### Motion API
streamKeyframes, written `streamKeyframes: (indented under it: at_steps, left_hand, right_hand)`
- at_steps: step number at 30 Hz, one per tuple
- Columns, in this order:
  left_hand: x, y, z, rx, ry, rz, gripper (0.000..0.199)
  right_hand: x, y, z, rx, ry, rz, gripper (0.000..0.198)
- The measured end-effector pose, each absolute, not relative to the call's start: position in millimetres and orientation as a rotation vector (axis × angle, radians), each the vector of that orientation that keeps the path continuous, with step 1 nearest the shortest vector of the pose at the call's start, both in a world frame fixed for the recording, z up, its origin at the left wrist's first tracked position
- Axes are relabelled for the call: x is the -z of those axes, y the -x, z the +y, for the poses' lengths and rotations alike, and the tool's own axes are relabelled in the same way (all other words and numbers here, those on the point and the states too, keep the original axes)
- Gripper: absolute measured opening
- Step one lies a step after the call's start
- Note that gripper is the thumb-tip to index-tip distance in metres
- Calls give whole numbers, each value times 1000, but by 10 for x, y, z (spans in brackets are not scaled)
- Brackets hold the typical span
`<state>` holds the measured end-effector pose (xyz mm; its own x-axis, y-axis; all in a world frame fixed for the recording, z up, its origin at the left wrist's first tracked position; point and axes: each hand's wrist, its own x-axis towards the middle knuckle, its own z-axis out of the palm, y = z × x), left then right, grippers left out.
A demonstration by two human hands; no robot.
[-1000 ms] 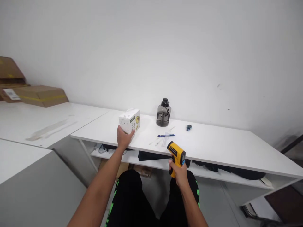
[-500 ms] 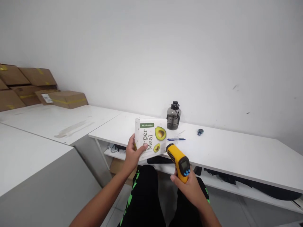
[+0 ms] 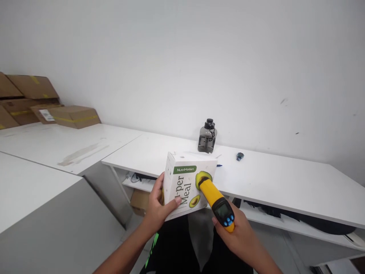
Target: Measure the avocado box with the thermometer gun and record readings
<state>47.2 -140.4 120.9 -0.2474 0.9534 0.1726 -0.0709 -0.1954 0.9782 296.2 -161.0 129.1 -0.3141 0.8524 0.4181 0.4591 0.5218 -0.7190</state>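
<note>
My left hand (image 3: 158, 207) grips a white carton (image 3: 186, 182) printed with avocados and a green label, held in the air in front of the white desk (image 3: 270, 182). My right hand (image 3: 241, 238) holds a yellow infrared thermometer gun (image 3: 218, 203) by its handle. Its nose points at the carton's front face and sits right against it or nearly so. The gun's display and blue buttons face me.
On the desk by the wall stand a dark grey water jug (image 3: 207, 136), a small blue object (image 3: 240, 156) and a pen partly hidden behind the carton. Dark items lie on the shelf under the desk. Cardboard boxes (image 3: 71, 116) sit on the tables at the far left.
My left hand lifted the carton off the desk and brought it toward me, front face turned to view. My right hand raised the thermometer gun and aimed its nose at the carton.
</note>
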Motion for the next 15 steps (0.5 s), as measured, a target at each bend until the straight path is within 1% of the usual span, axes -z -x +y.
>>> streamKeyframes:
  at_steps: [4, 10, 15]
  left_hand:
    - [-1167, -450, -1413, -1571, -1186, 1226, 104]
    - [-1137, -453, -1407, -1563, -1198, 1201, 105]
    - [-1133, -486, -1404, -1579, -1217, 1190, 103]
  right_hand:
    - [-1272, -2971, -1637, -607, 1081, -1941, 37]
    - [-1310, -2971, -1673, -592, 1113, -1936, 26]
    - [-1332, -2985, -1672, -622, 1132, -1929, 30]
